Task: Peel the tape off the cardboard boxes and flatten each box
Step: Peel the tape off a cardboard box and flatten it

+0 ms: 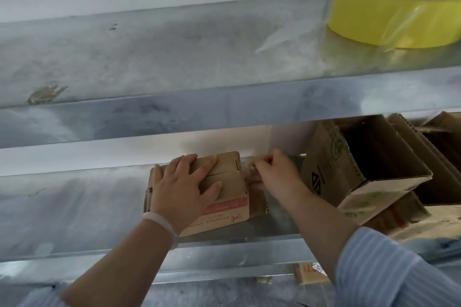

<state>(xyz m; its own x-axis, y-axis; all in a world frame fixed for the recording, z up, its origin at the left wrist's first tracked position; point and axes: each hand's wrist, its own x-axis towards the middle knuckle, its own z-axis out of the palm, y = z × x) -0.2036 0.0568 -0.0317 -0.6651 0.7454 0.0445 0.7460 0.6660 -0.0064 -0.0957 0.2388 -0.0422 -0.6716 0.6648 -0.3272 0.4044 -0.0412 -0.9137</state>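
Nearest to us is our right arm's blue striped sleeve [389,269], and across from it our bare left wrist wears a white bracelet [159,223]. Both arms reach over the front lip of the middle metal shelf [74,207]. Bare metal runs wide to the left of our hands, while the right side is crowded. The upper shelf [149,52] hangs close overhead, so there is little height to work in. Our left hand [185,182] lies flat, fingers straight and spread, pressing on top of the small cardboard box [232,192], which sits mid-shelf, set back from the lip. Our right hand [274,172] is curled, its fingertips pinching a crumpled clear strip of tape [249,173] at the box's right end. Just right of that hand a larger open box [324,164] leans tilted. Its inside is dark and we cannot tell what it holds. More open cartons [444,147] crowd behind it. A yellow tape roll [396,10] rests on the upper shelf, far right.
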